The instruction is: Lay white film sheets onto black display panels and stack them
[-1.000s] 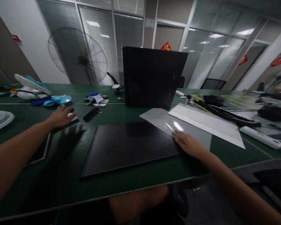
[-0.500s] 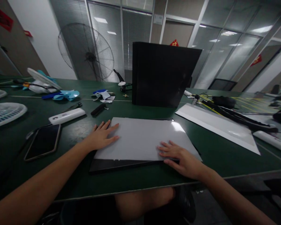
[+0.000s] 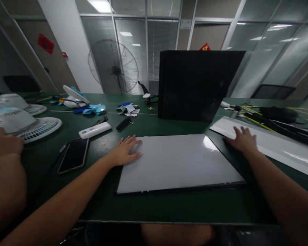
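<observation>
A white rectangular sheet point(image 3: 174, 164) lies flat on a thin black panel or frame point(image 3: 190, 188), whose dark rim shows along the front and right edges. My left hand point(image 3: 125, 150) rests with spread fingers on the sheet's left edge. Away from that sheet, my right hand point(image 3: 243, 139) is over the near edge of a second white sheet point(image 3: 279, 147) at the right, fingers apart and slightly blurred. I cannot tell whether it touches that sheet. Nothing shows in either hand.
Left of the sheet lie a phone point(image 3: 74, 155), a white handheld device point(image 3: 94, 130) and a black utility knife point(image 3: 123, 124). A black panel point(image 3: 197, 85) stands upright behind. Fan parts point(image 3: 43, 129) sit at left, near another person's hand point(image 3: 5, 147). Black strips point(image 3: 277, 124) lie at right.
My right hand has left the first sheet and moved right to the second one. The first sheet now sits squarely over the black panel. Another person's arm has appeared at left; the view has shifted left.
</observation>
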Motion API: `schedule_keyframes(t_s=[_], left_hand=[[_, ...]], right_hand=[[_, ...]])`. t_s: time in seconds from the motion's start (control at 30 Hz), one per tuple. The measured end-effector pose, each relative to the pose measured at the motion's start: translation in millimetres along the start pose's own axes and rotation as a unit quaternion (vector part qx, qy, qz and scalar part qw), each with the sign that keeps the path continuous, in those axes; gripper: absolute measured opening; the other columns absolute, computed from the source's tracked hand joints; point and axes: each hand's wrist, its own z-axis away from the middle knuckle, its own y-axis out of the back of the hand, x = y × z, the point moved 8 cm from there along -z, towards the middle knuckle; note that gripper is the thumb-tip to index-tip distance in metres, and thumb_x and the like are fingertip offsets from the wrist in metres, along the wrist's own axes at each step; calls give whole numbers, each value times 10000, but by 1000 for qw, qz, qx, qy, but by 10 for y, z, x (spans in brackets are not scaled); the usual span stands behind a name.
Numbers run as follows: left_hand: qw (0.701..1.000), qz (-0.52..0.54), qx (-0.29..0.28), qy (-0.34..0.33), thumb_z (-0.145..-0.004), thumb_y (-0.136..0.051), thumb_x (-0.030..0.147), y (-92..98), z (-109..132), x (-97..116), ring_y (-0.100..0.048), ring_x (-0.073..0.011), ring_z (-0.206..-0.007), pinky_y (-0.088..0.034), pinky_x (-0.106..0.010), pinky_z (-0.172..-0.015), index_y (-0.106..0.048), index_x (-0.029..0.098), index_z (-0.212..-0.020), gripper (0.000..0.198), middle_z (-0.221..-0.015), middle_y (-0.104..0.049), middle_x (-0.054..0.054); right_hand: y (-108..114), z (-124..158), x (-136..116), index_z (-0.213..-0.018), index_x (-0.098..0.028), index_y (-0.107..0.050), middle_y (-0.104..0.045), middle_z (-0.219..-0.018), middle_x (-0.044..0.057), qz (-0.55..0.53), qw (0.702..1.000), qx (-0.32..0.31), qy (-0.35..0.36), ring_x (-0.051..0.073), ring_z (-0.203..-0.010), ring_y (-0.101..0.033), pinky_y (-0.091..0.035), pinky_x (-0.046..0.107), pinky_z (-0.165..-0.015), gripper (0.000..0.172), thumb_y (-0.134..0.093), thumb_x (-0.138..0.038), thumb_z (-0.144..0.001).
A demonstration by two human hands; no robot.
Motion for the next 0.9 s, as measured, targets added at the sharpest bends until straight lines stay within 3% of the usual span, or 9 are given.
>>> schedule_keyframes(t_s=[0.07, 0.2, 0.27, 0.37, 0.47, 0.63, 0.8, 0.9], left_hand=[[1000, -7, 0, 1, -967, -438, 782, -34, 13, 0, -190, -423, -1636, -158, -648, -1301, -418, 281, -1640, 840, -1793, -160, -147], [1000, -16, -6, -8, -992, -421, 752, -73, -82, -28, -139, -411, -1647, -144, -622, -1310, -421, 227, -1619, 817, -1792, -139, -184], [1000, -14, -14, -8, -993, -432, 735, -71, -210, -57, -134, -409, -1648, -136, -627, -1308, -423, 208, -1606, 809, -1788, -131, -205], [1000, -7, -24, -16, -991, -437, 717, -54, -446, -83, -129, -395, -1651, -127, -641, -1301, -425, 196, -1593, 797, -1784, -131, -216], [999, 5, -10, -30, -985, -444, 713, -22, -604, -96, -145, -376, -1652, -135, -632, -1302, -449, 189, -1576, 790, -1777, -166, -214], [997, 55, 27, -43, -967, -423, 776, 8, -583, -166, -209, -366, -1640, -191, -569, -1315, -514, 194, -1569, 842, -1766, -242, -179], [988, 120, 90, -33, -971, -276, 851, 98, -515, -287, -355, -341, -1593, -272, -504, -1311, -584, 170, -1523, 929, -1711, -395, -155], [985, 134, 103, -33, -962, -276, 869, 110, -521, -327, -436, -336, -1550, -297, -503, -1305, -643, 173, -1461, 931, -1669, -469, -150]], right_hand=[[-169, -116, 276, -1464, 29, -606, -451, -1499, 443, -3, 998, -28, -53, 539, -1431, -437, -316, 720, -1063, 736, -581, -561, -1023], [-390, -213, 551, -1450, -105, -677, -546, -1463, 369, 4, 993, -46, -109, 550, -1362, -506, -361, 697, -973, 757, -598, -691, -978], [-387, -227, 541, -1419, -144, -708, -586, -1425, 348, 35, 995, -17, -93, 546, -1316, -545, -388, 680, -922, 690, -617, -668, -980], [-342, -187, 403, -1304, -158, -774, -670, -1301, 306, 69, 997, 7, -26, 472, -1193, -645, -436, 597, -870, 474, -551, -495, -1055], [-238, -100, 301, -1240, -123, -788, -698, -1181, 310, 84, 996, 18, 0, 402, -1083, -701, -442, 523, -822, 455, -429, -358, -1091], [-50, -13, 216, -1237, -118, -784, -709, -1062, 318, 96, 994, 44, 8, 390, -1002, -717, -421, 487, -772, 423, -453, -312, -1059], [0, -13, 226, -1478, -65, -626, -709, -1099, 290, 99, 993, 64, 14, 360, -1057, -696, -442, 450, -835, 533, -354, -287, -1077], [-50, -12, 223, -1351, -109, -740, -686, -1227, 253, 104, 993, 44, 32, 316, -1110, -674, -452, 408, -876, 493, -369, -214, -1044]])
